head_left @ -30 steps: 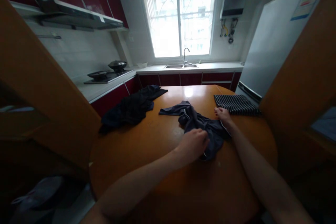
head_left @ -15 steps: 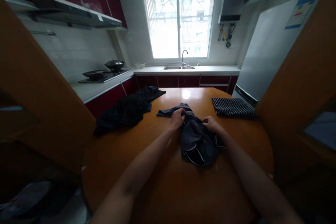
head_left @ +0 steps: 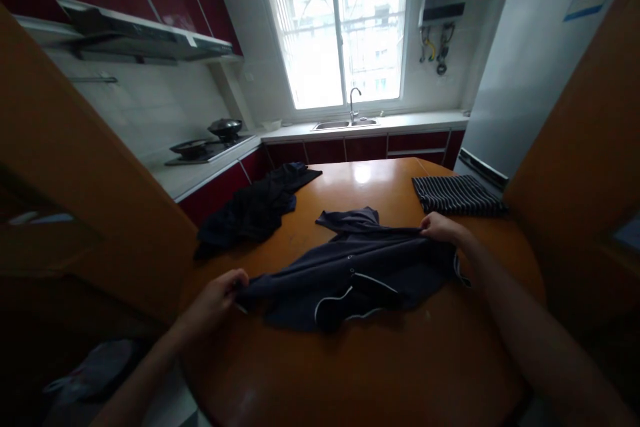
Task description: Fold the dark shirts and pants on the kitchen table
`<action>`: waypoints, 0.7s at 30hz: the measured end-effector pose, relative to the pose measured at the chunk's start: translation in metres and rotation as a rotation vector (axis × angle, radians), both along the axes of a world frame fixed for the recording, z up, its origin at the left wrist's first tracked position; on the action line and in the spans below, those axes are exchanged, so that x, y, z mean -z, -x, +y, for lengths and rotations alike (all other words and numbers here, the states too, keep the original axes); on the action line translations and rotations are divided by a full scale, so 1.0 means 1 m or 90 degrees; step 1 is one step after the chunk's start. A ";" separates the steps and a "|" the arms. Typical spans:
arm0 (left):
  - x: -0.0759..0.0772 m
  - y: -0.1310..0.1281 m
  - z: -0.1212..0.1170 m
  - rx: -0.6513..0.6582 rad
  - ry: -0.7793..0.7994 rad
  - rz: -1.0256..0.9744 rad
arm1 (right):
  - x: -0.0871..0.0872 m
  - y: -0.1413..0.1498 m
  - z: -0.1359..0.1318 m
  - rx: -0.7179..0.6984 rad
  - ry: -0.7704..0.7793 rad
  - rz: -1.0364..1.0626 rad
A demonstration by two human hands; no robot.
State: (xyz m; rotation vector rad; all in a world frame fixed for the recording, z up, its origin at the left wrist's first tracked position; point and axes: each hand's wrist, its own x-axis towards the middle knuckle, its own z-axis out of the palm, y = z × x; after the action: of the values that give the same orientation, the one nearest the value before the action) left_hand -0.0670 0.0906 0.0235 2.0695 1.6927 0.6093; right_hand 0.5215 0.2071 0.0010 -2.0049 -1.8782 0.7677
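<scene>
A dark grey-blue shirt (head_left: pixel 310 263) with white piping and small buttons lies across the wooden table (head_left: pixel 360 367), stretched sideways between my hands. My left hand (head_left: pixel 223 293) is closed on its left end, close to the table's left side. Pinched in my right hand (head_left: pixel 441 227) is the upper right edge of the shirt. One short sleeve (head_left: pixel 350 219) lies spread on the table beyond the pulled fabric. Nearer me, the piped opening sags in loose folds and shows a dark inside.
A heap of dark clothes (head_left: pixel 250 210) lies at the table's far left. A folded black-and-white striped cloth (head_left: pixel 457 195) rests at the far right. Behind the table run a counter with a sink (head_left: pixel 345 124) and a stove with pans (head_left: pixel 225 127); a fridge (head_left: pixel 530 80) stands right.
My left hand has moved left and nearer me, and my right hand slightly right. The bunched shirt is now stretched wide between them. The view has tilted a little.
</scene>
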 end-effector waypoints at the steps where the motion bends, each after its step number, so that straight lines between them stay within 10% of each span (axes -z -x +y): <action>1: -0.005 0.004 -0.007 0.044 0.060 0.004 | -0.001 0.004 -0.004 -0.013 0.004 -0.032; 7: -0.041 -0.027 0.028 0.122 0.118 -0.045 | -0.015 0.083 -0.015 -0.222 -0.202 -0.164; 11: -0.030 -0.085 0.089 0.109 0.052 -0.060 | -0.016 0.159 -0.005 -0.433 -0.319 -0.251; 16: -0.006 -0.132 0.133 0.147 0.056 0.015 | -0.018 0.183 0.033 -0.299 -0.269 -0.241; 21: 0.006 -0.162 0.160 0.105 0.070 0.099 | -0.032 0.113 0.073 0.037 -0.340 0.038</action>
State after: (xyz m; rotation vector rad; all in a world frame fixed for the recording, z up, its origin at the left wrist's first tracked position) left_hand 0.0947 0.2510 0.0175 2.1967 1.5775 0.3042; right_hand 0.4084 0.2801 0.0330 -1.6673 -1.7461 0.2617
